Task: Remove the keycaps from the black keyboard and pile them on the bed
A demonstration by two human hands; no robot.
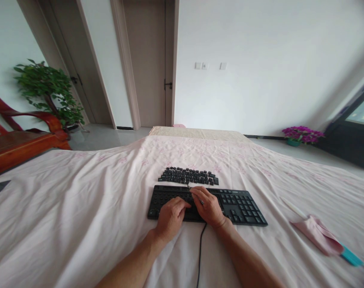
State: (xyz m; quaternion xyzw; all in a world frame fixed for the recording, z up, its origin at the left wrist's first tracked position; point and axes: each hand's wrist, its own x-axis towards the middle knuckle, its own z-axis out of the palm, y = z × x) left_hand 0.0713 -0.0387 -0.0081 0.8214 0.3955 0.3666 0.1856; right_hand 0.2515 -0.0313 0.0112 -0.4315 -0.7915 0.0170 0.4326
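Note:
A black keyboard (238, 204) lies on a pink sheet (80, 208), its cable (200, 248) running toward me. Many of its keys are off; several loose black keycaps (187, 176) lie in rows just behind it. My left hand (170, 218) rests on the keyboard's left part with fingers curled, pressing it down. My right hand (208, 206) is closed in a pinch on a thin metal tool (190, 187) whose tip points at the keyboard's upper edge.
A pink cloth (318, 236) and a teal-handled tool (351, 257) lie at the right. A wooden chair (22, 138) and a green plant (50, 90) stand at the left. Purple flowers (301, 135) sit by the far wall, with doors (146, 60) behind.

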